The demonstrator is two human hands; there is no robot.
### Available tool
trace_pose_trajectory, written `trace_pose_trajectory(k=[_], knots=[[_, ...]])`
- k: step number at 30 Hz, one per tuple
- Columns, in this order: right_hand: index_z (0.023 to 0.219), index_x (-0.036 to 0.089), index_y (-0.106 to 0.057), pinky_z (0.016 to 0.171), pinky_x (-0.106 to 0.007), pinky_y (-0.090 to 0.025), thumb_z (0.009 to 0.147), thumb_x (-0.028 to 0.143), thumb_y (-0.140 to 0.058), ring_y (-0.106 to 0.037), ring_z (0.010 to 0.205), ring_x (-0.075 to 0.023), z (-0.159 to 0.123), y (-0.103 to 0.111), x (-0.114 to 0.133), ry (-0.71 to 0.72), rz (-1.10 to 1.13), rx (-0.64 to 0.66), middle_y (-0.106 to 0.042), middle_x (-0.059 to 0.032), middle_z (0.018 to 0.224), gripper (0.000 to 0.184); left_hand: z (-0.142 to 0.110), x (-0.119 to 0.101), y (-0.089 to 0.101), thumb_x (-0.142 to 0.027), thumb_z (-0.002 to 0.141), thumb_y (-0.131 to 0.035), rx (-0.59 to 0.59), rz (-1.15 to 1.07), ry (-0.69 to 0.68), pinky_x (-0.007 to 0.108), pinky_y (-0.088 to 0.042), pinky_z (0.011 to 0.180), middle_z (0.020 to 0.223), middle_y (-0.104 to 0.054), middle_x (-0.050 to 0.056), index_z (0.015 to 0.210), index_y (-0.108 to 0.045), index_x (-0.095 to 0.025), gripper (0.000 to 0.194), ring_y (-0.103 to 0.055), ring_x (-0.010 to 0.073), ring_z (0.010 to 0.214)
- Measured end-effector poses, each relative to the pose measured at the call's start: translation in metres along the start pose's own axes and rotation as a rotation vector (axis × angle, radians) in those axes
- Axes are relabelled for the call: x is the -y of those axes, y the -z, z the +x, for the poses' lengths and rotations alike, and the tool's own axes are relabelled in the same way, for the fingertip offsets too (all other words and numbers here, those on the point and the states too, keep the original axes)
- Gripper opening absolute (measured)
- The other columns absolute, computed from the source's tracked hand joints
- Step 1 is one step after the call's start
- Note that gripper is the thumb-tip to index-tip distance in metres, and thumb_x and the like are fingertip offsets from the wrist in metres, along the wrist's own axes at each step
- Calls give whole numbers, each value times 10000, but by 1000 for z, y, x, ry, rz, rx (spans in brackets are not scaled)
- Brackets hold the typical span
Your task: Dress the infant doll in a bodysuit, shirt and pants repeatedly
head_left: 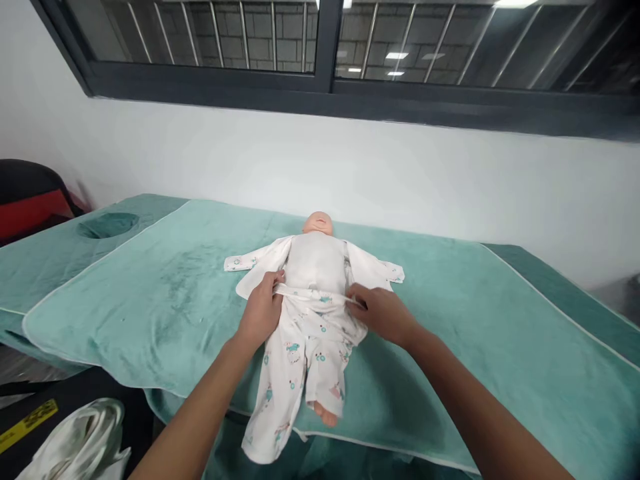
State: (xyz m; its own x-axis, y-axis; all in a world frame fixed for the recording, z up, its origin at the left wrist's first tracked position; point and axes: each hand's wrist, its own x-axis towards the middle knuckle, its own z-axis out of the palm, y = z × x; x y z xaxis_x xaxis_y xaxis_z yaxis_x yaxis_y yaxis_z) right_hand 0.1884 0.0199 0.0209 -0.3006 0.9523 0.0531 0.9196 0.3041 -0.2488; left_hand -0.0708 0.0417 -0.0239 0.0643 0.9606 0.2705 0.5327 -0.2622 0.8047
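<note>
A baby doll (316, 259) lies on its back, its head toward the wall. White printed pants (294, 353) cover its hips and legs. One bare foot (326, 415) pokes out of the pant leg on the right, while the left pant leg hangs longer and hides the other foot. My left hand (265, 305) pinches the waistband at the doll's left-hand side in view. On the opposite side my right hand (381, 311) grips the same waistband, fingers curled around its edge. The doll's white shirt (367, 261) is spread open, with both sleeves stretched outward.
A teal cover (150, 307) drapes the bed, which has a round hole (108, 225) at left. A white wall (320, 160) and dark window frame (200, 85) stand behind. At lower left, folded white cloth (83, 440) lies on a black item. A red-and-black object (33, 207) sits at far left.
</note>
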Motion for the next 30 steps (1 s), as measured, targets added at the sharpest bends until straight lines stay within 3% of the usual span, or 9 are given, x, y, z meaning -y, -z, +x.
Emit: trace_pose_trajectory(k=[2, 4, 5, 7, 11, 14, 19, 25, 30], knots=[[1014, 242, -594, 601, -274, -319, 917, 268, -445, -588, 728, -181, 15, -8, -1, -53, -7, -182, -662, -13, 789, 180, 10, -1, -1, -111, 803, -405, 42, -26, 0, 382, -423, 1033, 1335, -601, 66, 1155, -517, -237, 390, -551, 220, 1245], [1121, 220, -579, 738, -305, -410, 919, 255, -431, -600, 1017, -239, 28, -19, -2, -20, 21, -361, -677, -79, 1077, 253, 18, -2, -1, -115, 789, -419, 83, -53, 26, 366, -413, 1044, 1303, -620, 56, 1235, -521, -234, 473, -557, 216, 1231], [1180, 199, -562, 820, -324, -426, 917, 255, -432, -558, 1138, -256, 34, -24, -2, 5, 48, -418, -637, -107, 1206, 299, 22, -3, -1, -125, 786, -432, 89, -69, 48, 356, -415, 1038, 1287, -630, 53, 1235, -536, -230, 473, -563, 217, 1218], [1278, 161, -518, 901, -343, -429, 918, 263, -428, -533, 1201, -265, 42, -29, -3, 25, 127, -416, -595, -134, 1299, 385, 27, -4, -1, -140, 778, -454, 72, -95, 82, 335, -425, 1010, 1245, -650, 45, 1176, -583, -223, 427, -580, 219, 1175], [1219, 182, -574, 800, -332, -431, 935, 266, -389, -644, 941, -255, 54, -24, -9, -17, 228, -272, -705, -96, 1078, 349, 40, -4, -4, -156, 775, -463, 0, -85, 89, 325, -445, 882, 1012, -704, 29, 987, -645, -222, 288, -617, 223, 979], [1093, 216, -635, 724, -311, -390, 928, 270, -390, -632, 797, -245, 71, -15, -18, -49, 254, -285, -717, -66, 878, 300, 58, -1, -8, -181, 788, -460, -55, -96, 90, 332, -425, 826, 888, -693, 28, 911, -650, -213, 229, -602, 223, 876], [1015, 240, -634, 735, -288, -386, 914, 324, -410, -611, 848, -220, 111, -21, -34, -131, 345, -357, -705, -34, 924, 259, 88, 14, -21, -308, 807, -514, -69, -209, 118, 304, -421, 760, 855, -677, 21, 851, -642, -192, 178, -588, 204, 823], [887, 219, -539, 642, -259, -374, 919, 461, -378, -551, 713, -173, 125, -54, -43, -245, 462, -382, -635, -4, 774, 292, 89, 31, -34, -463, 821, -561, -3, -339, 152, 271, -427, 690, 821, -638, -5, 871, -603, -188, 283, -570, 171, 755], [667, 222, -439, 606, -281, -320, 883, 524, -438, -483, 633, -173, 117, -50, -48, -332, 453, -298, -555, -6, 630, 372, 86, 25, -30, -526, 835, -558, 22, -281, 211, 282, -413, 723, 823, -616, -5, 825, -595, -195, 333, -548, 187, 809]])
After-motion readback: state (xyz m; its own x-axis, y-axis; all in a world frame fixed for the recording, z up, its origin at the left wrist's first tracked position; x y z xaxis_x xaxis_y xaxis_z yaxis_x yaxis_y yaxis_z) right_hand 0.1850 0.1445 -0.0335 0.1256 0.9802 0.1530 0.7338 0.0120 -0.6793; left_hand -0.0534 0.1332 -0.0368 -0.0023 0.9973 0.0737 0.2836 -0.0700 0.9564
